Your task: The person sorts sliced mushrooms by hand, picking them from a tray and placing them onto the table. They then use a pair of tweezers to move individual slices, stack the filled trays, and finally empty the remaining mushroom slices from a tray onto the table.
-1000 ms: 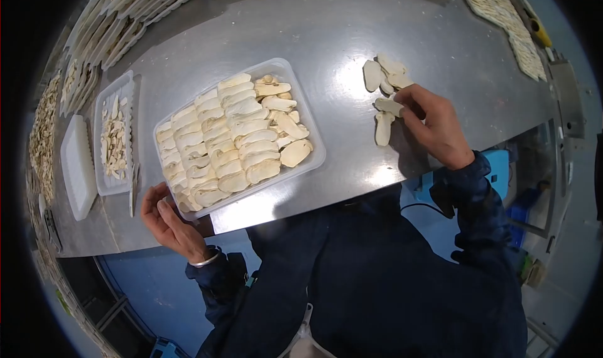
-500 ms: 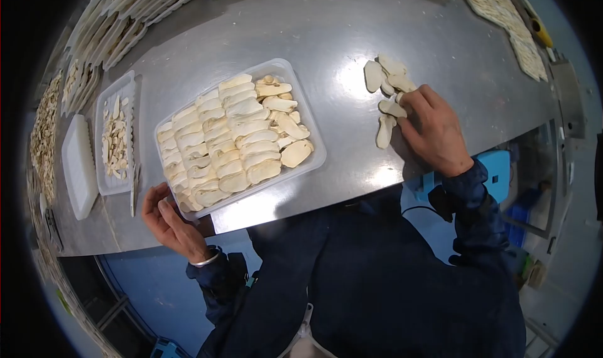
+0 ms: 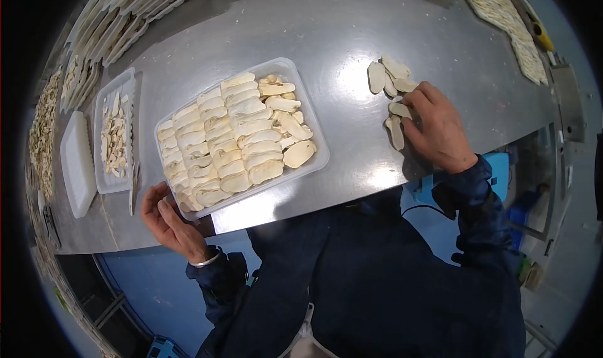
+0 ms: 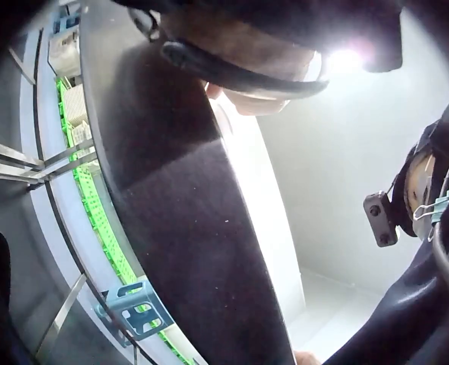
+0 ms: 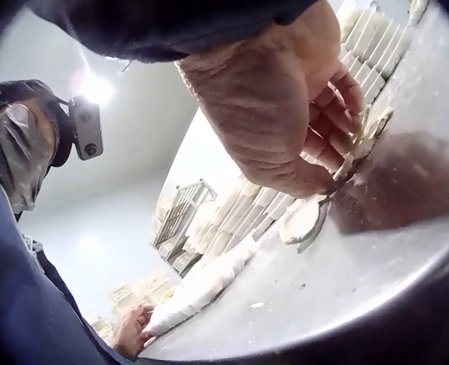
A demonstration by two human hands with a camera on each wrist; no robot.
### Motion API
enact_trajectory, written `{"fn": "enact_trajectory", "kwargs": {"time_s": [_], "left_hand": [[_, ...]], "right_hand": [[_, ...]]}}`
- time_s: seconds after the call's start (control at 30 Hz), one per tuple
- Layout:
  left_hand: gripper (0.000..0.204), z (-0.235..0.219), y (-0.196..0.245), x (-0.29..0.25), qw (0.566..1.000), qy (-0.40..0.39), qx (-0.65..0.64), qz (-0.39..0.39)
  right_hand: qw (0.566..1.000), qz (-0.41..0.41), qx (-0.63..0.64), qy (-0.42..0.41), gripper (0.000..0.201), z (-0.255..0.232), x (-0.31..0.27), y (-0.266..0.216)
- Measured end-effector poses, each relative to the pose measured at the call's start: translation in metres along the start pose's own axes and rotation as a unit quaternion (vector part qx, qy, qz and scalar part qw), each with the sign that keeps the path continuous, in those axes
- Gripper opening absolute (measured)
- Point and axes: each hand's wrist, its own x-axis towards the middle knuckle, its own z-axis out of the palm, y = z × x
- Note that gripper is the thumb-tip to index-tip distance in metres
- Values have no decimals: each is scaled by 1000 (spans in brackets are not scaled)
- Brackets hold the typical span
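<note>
In the head view, a clear tray (image 3: 319, 138) holds overlapping rows of pale mushroom slices, with looser pieces along its right side. The left hand (image 3: 176, 226) rests its loosely bent fingers against the tray's near left corner. To the right of the tray, the right hand (image 3: 440, 129) pinches a pale slice (image 3: 399, 110) between thumb and fingers, low over the metal table. Another slice (image 3: 395, 134) lies just below it, and a small group of slices (image 3: 376, 77) lies beyond the fingertips. The right wrist view shows the right hand (image 5: 285, 114) bent down over the slices.
At the left stand a tray of small pieces (image 3: 114, 138), a white tray (image 3: 78, 166) on its side and a thin tool (image 3: 134, 188). Stacked filled trays (image 3: 135, 9) line the far left; another filled tray (image 3: 505, 28) lies at the far right. The table (image 3: 276, 216) ends before the person's body.
The right hand's fingers have closed in on the upper slice. That slice and the one below it have shifted a little to the right. The left hand has stayed at the tray corner.
</note>
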Motion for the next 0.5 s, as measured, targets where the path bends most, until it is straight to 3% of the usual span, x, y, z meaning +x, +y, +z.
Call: {"fn": "enact_trajectory", "kwargs": {"time_s": [0.23, 0.33, 0.5], "left_hand": [[30, 0, -1, -1, 1000, -2, -19, -7], [29, 0, 2, 0, 1000, 4, 0, -4], [29, 2, 7, 1, 999, 4, 32, 3]], "right_hand": [[998, -36, -47, 22, 17, 5, 1, 5], [998, -26, 8, 48, 17, -2, 7, -1], [990, -117, 37, 67, 16, -17, 53, -38]]}}
